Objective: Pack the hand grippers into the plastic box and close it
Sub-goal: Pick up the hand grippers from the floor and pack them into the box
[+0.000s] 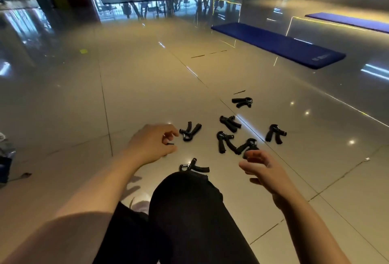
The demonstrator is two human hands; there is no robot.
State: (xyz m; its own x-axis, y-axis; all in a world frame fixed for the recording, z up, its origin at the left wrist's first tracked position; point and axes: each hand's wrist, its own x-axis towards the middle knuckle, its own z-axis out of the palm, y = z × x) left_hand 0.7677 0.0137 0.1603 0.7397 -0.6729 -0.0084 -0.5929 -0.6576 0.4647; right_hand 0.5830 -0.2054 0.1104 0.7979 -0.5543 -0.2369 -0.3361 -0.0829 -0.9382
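Seven black hand grippers lie on the tiled floor (147,74). One (242,102) lies farthest out. One (230,123) lies nearer, in the middle. One (275,133) is off to the right. One (190,131) lies just beside the left hand (151,143). One (224,141) lies in the middle cluster, and one (246,146) touches it, with its near end hidden by the right hand (263,171). One (193,167) lies closest, by the knee (185,200).

Two hands are in view, both holding nothing. Two blue mats lie on the floor: one (280,44) nearer, one (349,21) farther back.
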